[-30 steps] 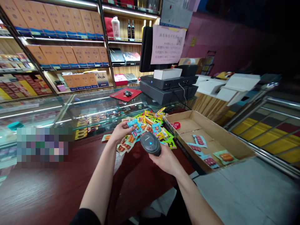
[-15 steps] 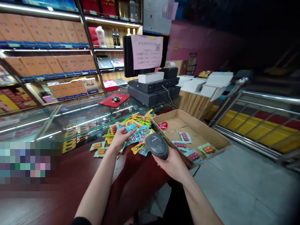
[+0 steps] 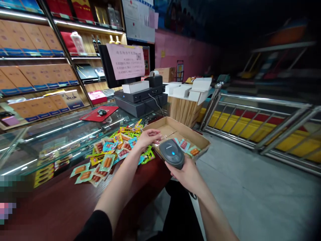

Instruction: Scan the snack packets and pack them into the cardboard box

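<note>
My right hand (image 3: 187,174) is wrapped round a dark grey handheld scanner (image 3: 171,153), on which a small blue light shows. My left hand (image 3: 147,139) reaches over the near left side of a shallow cardboard box (image 3: 185,128), fingers bent together at something shiny that I cannot make out. Inside the box lie a red sausage packet (image 3: 184,144) and an orange one (image 3: 194,151); the scanner hides part of it. Left of the box spreads a heap of colourful snack packets (image 3: 122,142). Several sausage packets (image 3: 86,175) lie at its near left edge.
Behind the heap stand a monitor (image 3: 125,63) with a pink sheet and a black cash drawer (image 3: 141,103). A mouse (image 3: 101,112) rests on a red mat (image 3: 87,114) on the glass counter (image 3: 62,134). Metal railings (image 3: 250,134) stand on the right.
The view has swung right. My left hand has gone from the heap to the box. The scanner's blue light has come on. More sausage packets show at the heap's near left edge.
</note>
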Available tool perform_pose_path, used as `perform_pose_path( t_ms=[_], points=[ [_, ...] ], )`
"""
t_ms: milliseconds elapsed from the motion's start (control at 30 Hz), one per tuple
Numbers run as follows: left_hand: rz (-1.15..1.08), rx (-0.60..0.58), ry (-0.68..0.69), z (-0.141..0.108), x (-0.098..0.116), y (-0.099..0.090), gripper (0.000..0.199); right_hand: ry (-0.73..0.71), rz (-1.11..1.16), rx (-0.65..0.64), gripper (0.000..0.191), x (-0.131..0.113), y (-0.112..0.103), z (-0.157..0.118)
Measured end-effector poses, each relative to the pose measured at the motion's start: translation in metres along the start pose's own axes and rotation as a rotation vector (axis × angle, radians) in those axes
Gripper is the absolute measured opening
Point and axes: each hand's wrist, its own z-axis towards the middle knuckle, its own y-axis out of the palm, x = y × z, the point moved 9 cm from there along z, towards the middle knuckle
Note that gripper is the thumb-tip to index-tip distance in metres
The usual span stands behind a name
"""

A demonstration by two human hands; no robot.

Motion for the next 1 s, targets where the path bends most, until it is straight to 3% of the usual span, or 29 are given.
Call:
perform_pose_path(
  t_ms=[100,233,333,467,567,700,867,1000],
  points=[
    [0.050,0.075,0.016,-0.020,-0.001,-0.045,0.044,-0.015,-0.012,-0.060,0.027,-0.006,0.021,0.001],
    [0.181,0.290,-0.031,-0.066,-0.007,-0.130,0.048,-0.049,-0.012,-0.160,0.028,-0.018,0.063,0.004],
    [0.297,0.447,0.007,-0.108,-0.008,-0.189,0.048,-0.096,0.014,-0.231,0.024,-0.029,0.100,0.006],
    [0.506,0.630,0.042,-0.156,-0.010,-0.242,0.041,-0.179,0.068,-0.332,0.026,-0.044,0.148,0.008],
    [0.697,0.713,0.032,-0.175,-0.011,-0.254,0.037,-0.190,0.063,-0.397,0.027,-0.047,0.176,0.010],
    [1.031,0.669,-0.001,-0.174,-0.015,-0.240,0.043,-0.181,-0.001,-0.436,0.030,-0.046,0.200,0.012],
    [1.349,0.621,-0.065,-0.167,-0.028,-0.219,0.041,-0.197,-0.027,-0.434,0.026,-0.045,0.211,0.013],
    [1.393,0.659,-0.077,-0.167,-0.029,-0.218,0.033,-0.190,-0.021,-0.427,0.027,-0.040,0.212,0.014]
  ],
)
